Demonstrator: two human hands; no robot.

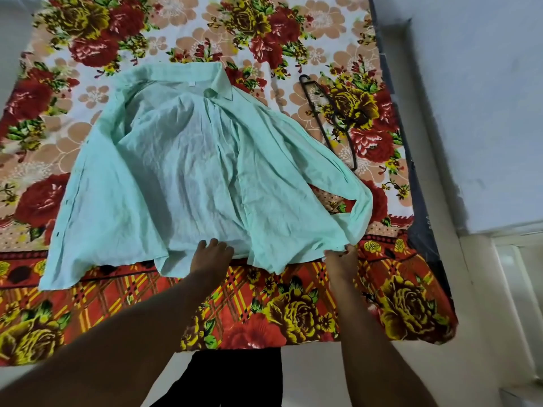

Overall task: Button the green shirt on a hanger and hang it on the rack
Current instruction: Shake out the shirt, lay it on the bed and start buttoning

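Observation:
The pale green shirt (pixel 188 171) lies spread open and wrinkled on the bed, collar toward the far side, fronts unbuttoned and folded outward. My left hand (pixel 213 254) rests flat on the shirt's lower hem near the middle, fingers apart. My right hand (pixel 340 257) pinches the hem at the shirt's lower right corner, beside the folded-back right sleeve. A dark hanger (pixel 326 118) lies on the bedsheet to the right of the shirt, apart from it, hook pointing toward the far side.
The bed carries a floral sheet (pixel 293 312) in red, yellow and peach; its near edge hangs down in front of me. A pale wall (pixel 484 113) runs along the bed's right side. My dark trousers show below. No rack is in view.

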